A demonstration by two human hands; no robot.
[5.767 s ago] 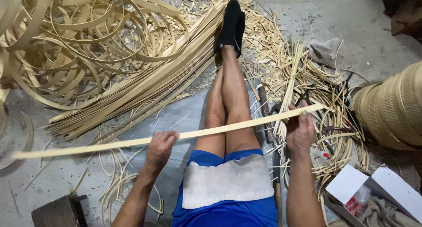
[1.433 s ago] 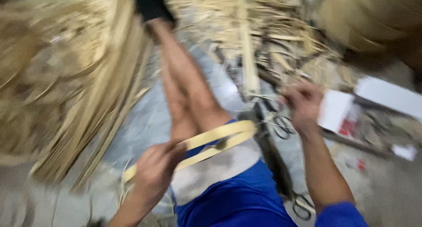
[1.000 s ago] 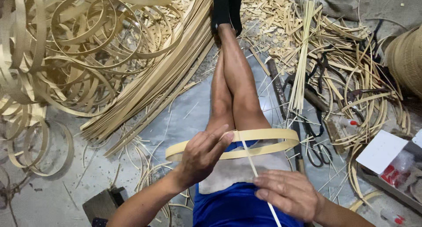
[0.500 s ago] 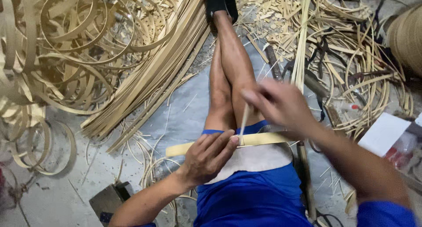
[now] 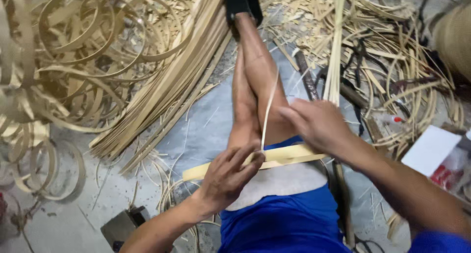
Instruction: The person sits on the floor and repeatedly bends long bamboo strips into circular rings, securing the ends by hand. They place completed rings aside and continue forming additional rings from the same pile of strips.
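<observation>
I sit on the floor with my legs stretched out. A flat pale bamboo band, bent into a hoop, lies across my lap over a white cloth. My left hand pinches the band where its ends overlap. My right hand is closed on the band's right part, fingers toward a thin pale strip. That strip rises from the overlap up along my legs.
A sheaf of long bamboo slats lies to the left, with coiled bamboo hoops beyond it. Loose strips and shavings and dark tools lie to the right. A white box is at the right edge.
The long straight band was bent into a hoop on my lap. Since half a second ago my right hand dropped from above my thighs onto the band, and the thin strip stands longer.
</observation>
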